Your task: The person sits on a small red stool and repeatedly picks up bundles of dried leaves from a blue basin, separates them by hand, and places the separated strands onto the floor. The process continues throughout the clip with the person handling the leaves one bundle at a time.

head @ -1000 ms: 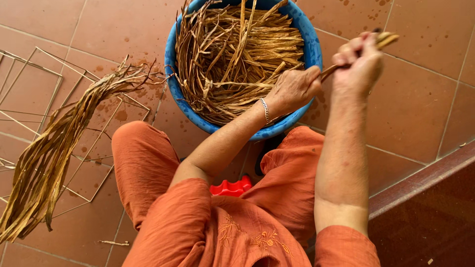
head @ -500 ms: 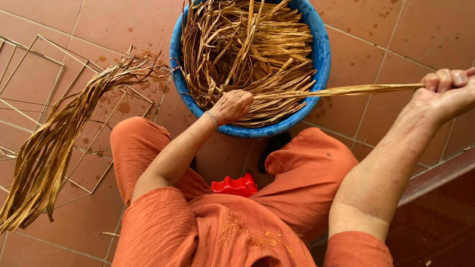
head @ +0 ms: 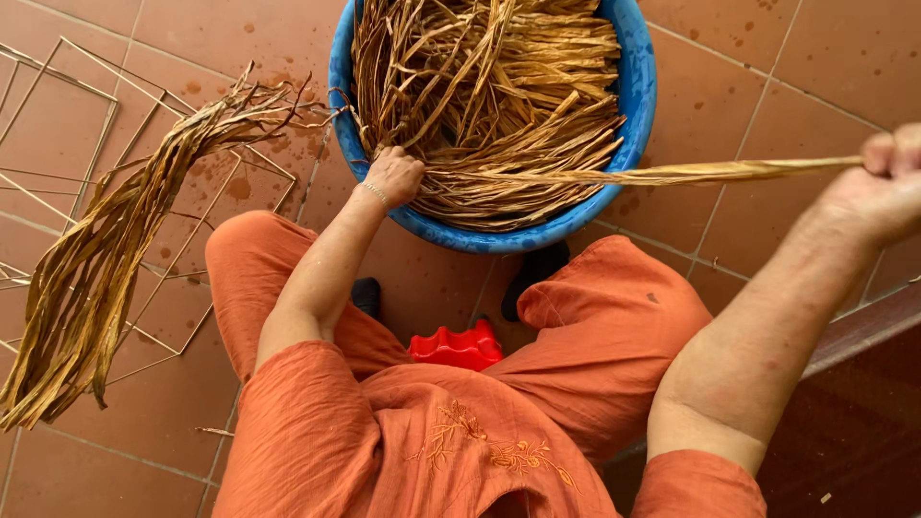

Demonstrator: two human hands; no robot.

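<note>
A blue basin [head: 633,91] in front of my knees is full of wet tan fibre strips [head: 499,86]. One long strip [head: 672,174] is stretched taut across the basin's near rim between my two hands. My left hand [head: 395,176] is closed on its left end at the basin's near left edge. Far out to the right, my right hand [head: 887,177] pinches the other end at the frame's edge. I am dressed in orange and sit on a low red stool [head: 459,345].
A long bundle of the same strips [head: 106,269] lies on the tiled floor at my left, over thin wire frames [head: 58,134]. A dark raised step [head: 854,384] runs along the right. Damp spots mark the tiles near the basin.
My right hand has swung out to the right, drawing one strip out long. My left hand has slid left along the basin's near rim.
</note>
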